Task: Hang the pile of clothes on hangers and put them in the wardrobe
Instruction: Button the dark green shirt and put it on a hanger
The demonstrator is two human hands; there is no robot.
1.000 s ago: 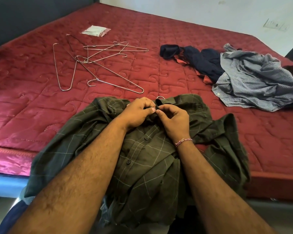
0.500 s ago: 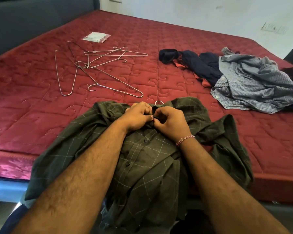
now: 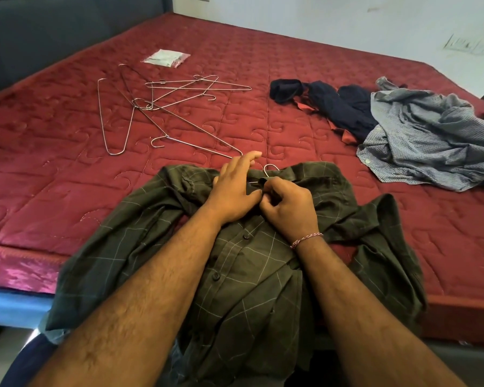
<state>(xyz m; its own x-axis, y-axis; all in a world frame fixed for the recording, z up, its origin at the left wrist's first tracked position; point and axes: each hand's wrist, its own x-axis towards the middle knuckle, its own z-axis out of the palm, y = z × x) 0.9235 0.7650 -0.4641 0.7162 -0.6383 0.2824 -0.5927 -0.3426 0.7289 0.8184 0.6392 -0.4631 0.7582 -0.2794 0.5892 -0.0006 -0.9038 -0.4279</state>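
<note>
Hands [image 3: 289,203] at green shirt [image 3: 246,275] collar, hanger hook [image 3: 270,169]

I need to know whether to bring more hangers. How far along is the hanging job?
Early. A hanger hook already pokes out of the green checked shirt collar. In hand: the right hand pinches the collar placket, the left hand rests beside it. Left: the grey shirt and navy garment lie unhung; spare wire hangers remain.

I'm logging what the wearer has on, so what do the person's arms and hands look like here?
Both forearms are bare and hairy, with no sleeves in view. The right wrist carries a thin twisted red-and-white thread bracelet. The left hand and right hand are ungloved, with no rings visible.
</note>
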